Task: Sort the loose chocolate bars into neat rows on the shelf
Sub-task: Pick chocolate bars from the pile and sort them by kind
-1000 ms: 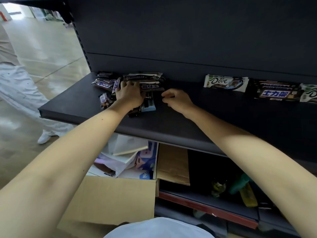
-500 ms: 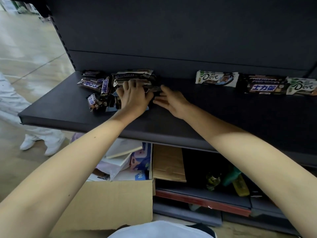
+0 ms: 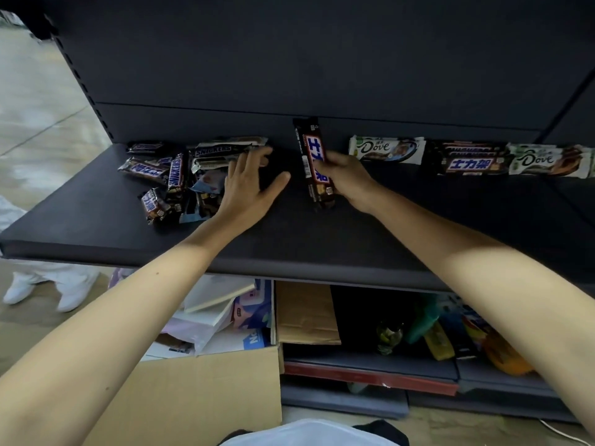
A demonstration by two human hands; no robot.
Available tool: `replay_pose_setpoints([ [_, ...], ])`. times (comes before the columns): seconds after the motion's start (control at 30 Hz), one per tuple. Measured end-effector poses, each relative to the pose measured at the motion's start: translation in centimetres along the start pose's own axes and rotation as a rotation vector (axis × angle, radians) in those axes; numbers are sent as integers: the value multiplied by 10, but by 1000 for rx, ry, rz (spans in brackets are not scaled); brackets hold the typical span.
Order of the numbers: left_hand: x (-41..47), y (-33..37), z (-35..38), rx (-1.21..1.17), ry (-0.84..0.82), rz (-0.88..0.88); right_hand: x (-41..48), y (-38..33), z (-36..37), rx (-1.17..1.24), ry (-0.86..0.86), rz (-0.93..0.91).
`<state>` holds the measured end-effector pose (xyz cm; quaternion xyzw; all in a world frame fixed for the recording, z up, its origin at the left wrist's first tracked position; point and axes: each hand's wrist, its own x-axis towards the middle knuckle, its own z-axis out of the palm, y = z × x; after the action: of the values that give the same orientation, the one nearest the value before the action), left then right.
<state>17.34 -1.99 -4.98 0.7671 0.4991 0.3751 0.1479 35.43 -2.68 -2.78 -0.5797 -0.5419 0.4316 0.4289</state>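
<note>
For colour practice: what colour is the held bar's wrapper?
The bar is dark brown, blue logo; head view.

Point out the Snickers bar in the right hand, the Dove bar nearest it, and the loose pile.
Snickers bar (image 3: 314, 149), head view, blue logo on its upper half.
Dove bar (image 3: 373, 146), head view, the Dove lettering.
Loose pile (image 3: 175, 173), head view, a Snickers wrapper near its middle.
</note>
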Motion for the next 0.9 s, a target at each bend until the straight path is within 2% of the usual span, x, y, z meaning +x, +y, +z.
replay_pose_setpoints([
  [0.17, 16, 16, 15, 101, -30, 72, -9, 1, -25, -315, -76, -57],
  [0.37, 35, 51, 37, -271, -190, -201, -25, 9, -61, -528, -87, -122],
  [0.53, 35, 87, 64, -482, -237, -303, -38, 16, -96, -593, -116, -142],
  [0.67, 38, 110, 92, -668, -163, -409, -44, 28, -127, -525, -11, -136],
  [0.77, 40, 125, 116, -790, -91, -545, -54, 38, -154, -394, 148, -46],
  [0.9, 40, 150, 148, -905, -54, -631, -63, 61, -194, -337, 364, 34],
])
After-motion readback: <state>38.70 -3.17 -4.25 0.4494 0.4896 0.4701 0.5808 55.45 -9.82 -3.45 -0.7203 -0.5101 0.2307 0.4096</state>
